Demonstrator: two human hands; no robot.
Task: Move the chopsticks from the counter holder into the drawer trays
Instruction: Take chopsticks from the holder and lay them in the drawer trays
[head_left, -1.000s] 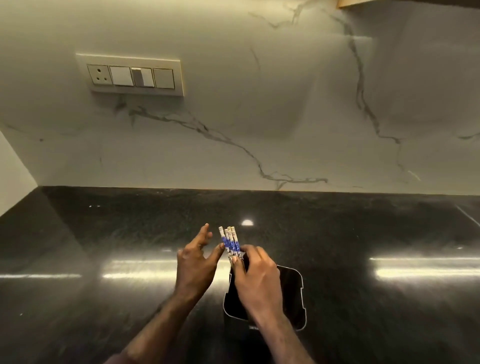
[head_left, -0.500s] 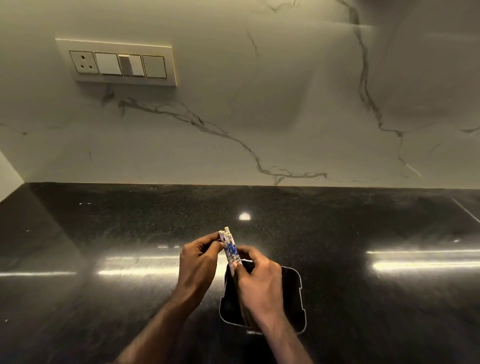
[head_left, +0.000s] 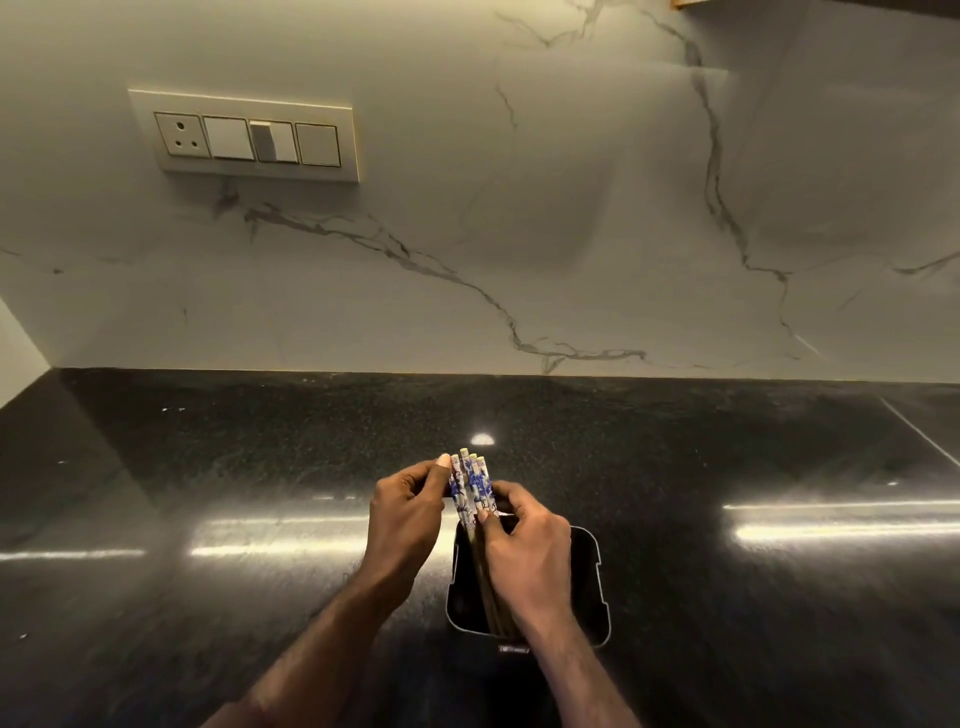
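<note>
Gripping 4 chopsticks (head_left: 470, 488), 2 hands, 1 holder (head_left: 587, 582)

the holder (head_left: 587, 587) stands on the counter (head_left: 208, 467), near its front edge and well apart from the wall (head_left: 519, 234) behind. the chopsticks (head_left: 470, 488) stand in the holder's left side, tops leaning away. the left hand (head_left: 405, 519) is left of them, the right hand (head_left: 524, 545) over the holder. a switch plate (head_left: 244, 137) sits on the wall, up left.
</note>
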